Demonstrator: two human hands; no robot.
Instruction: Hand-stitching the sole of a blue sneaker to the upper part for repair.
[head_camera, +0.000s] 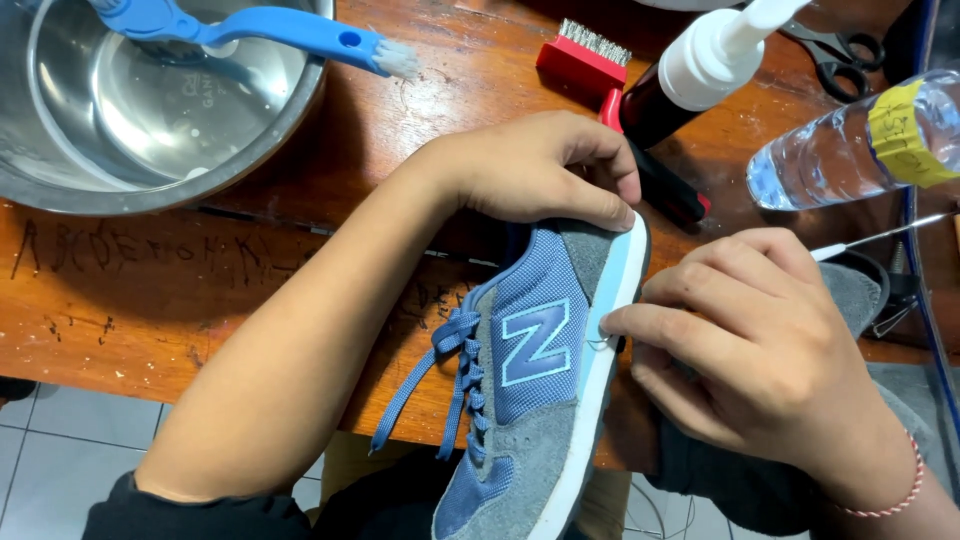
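Currently left hand is gripping the shoe at its heel, over the table edge; right hand is pinching thread at the sole. Risk: shoe twisting, stitch pulling crooked.

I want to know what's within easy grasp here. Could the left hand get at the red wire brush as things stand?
Probably yes. The left hand grips the heel of the blue sneaker, and the red wire brush lies just beyond its knuckles on bare wooden table. It would have to let go of the shoe first.
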